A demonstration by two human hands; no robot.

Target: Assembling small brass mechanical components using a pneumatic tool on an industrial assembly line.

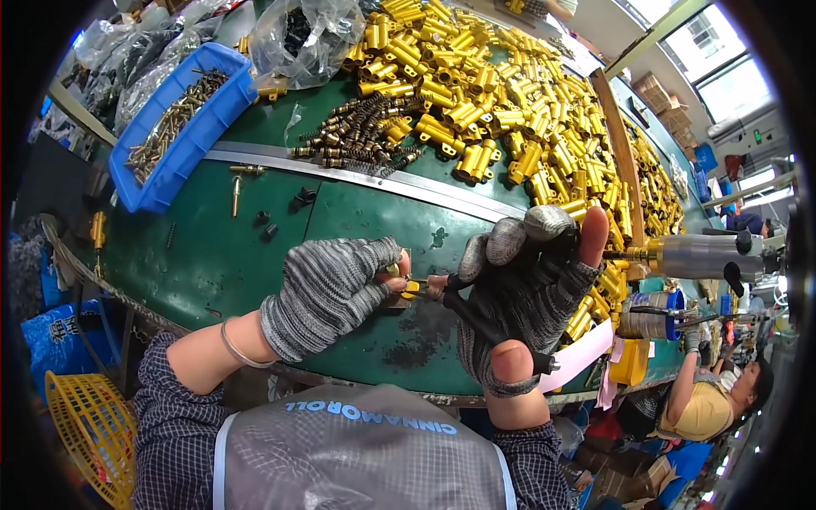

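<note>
My left hand (331,293), in a grey striped glove with bare fingertips, pinches a small gold-coloured part (411,289) just above the green bench. My right hand (523,297), in a matching glove, grips a black-handled tool that looks like pliers (476,319). Its narrow metal tip meets the gold part at my left fingertips. Some right fingers are raised away from the handles, one of them with a bare tip. The exact shape of the gold part is mostly hidden by my fingers.
A blue bin (183,127) of brass pins stands at left, beside loose black caps (302,199). Dark springs (357,127) lie behind a metal strip (374,180). Gold cylinder housings (476,85) are heaped at back right. A silver powered driver (705,257) juts in from the right, near a co-worker (710,395).
</note>
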